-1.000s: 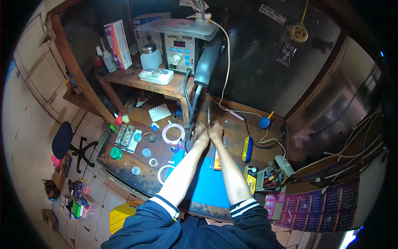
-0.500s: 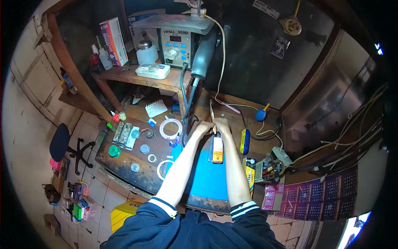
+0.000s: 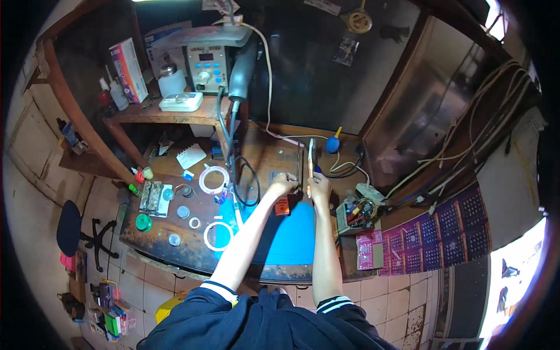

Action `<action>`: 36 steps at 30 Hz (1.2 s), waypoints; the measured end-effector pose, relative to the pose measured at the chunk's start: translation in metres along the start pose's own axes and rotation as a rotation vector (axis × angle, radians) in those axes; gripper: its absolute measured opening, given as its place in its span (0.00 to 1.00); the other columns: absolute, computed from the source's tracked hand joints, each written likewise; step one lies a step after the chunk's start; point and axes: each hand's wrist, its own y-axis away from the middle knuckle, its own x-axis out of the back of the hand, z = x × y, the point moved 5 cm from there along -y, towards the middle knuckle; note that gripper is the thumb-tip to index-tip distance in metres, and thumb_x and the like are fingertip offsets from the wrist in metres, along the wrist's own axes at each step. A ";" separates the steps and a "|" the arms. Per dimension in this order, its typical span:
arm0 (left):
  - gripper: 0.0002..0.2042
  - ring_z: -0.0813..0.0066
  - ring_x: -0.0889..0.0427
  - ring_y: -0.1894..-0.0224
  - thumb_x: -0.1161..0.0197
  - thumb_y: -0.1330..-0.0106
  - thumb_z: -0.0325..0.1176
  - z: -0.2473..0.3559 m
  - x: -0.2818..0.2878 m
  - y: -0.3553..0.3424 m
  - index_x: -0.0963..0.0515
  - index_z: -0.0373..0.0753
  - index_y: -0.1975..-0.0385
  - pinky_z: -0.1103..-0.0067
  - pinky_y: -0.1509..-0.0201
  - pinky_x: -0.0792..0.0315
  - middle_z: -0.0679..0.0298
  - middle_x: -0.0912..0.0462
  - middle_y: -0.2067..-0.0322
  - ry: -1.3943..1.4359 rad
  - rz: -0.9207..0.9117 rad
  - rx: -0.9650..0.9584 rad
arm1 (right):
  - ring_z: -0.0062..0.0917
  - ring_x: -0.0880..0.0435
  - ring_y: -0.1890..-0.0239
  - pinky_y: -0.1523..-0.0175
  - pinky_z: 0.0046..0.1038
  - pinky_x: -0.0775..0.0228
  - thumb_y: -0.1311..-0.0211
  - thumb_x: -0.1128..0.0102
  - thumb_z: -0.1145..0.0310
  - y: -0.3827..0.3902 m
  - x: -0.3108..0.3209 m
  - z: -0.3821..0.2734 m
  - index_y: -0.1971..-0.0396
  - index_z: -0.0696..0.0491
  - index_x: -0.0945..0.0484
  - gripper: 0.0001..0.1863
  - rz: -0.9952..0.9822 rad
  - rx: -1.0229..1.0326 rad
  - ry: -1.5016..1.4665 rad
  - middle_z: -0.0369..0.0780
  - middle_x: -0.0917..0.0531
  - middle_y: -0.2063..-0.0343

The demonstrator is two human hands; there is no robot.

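Note:
My left hand [image 3: 284,184] is closed at the lower end of a thin dark slab [image 3: 300,163], which stands nearly edge-on. Beside it, my right hand [image 3: 318,188] pinches a long thin white and orange piece [image 3: 311,160], also seen nearly edge-on. A narrow gap separates the two pieces. Just below my left hand is an orange-labelled dark block [image 3: 282,206]; whether my left hand touches it I cannot tell. Under my forearms lies a blue mat [image 3: 286,239] on the wooden bench.
Left on the bench are clear tape rings [image 3: 214,179], small round tins [image 3: 183,212] and a green pot [image 3: 143,221]. A shelf holds a hot-air station [image 3: 207,70], its hose hanging down. A blue blower bulb [image 3: 332,144] and a tool holder [image 3: 356,213] stand right.
My view has turned right. My hands have moved apart, the dark slab and white-orange piece now showing separately. The orange-labelled block appears below my left hand instead of between my forearms.

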 end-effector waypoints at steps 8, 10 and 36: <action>0.09 0.69 0.18 0.73 0.34 0.53 0.33 -0.002 -0.031 -0.035 0.20 0.34 0.77 0.76 0.67 0.25 0.54 0.19 0.77 -0.589 0.107 0.017 | 0.46 0.22 0.69 0.62 0.39 0.31 0.55 0.45 0.76 -0.008 0.015 -0.008 0.69 0.62 0.23 0.11 0.218 0.221 0.213 0.53 0.21 0.74; 0.11 0.63 0.18 0.72 0.34 0.54 0.38 -0.025 -0.024 -0.048 0.19 0.36 0.78 0.73 0.64 0.26 0.51 0.19 0.76 -0.637 0.098 0.063 | 0.47 0.23 0.67 0.60 0.40 0.32 0.55 0.45 0.76 -0.005 0.003 -0.014 0.69 0.63 0.23 0.11 0.251 0.263 0.319 0.54 0.22 0.73; 0.18 0.50 0.27 0.53 0.45 0.45 0.25 0.029 -0.006 0.014 0.28 0.34 0.53 0.66 0.48 0.34 0.46 0.26 0.56 -0.525 0.304 -0.307 | 0.48 0.31 0.53 0.49 0.42 0.39 0.54 0.37 0.68 0.033 0.008 -0.042 0.51 0.59 0.32 0.27 0.171 0.334 0.632 0.53 0.30 0.57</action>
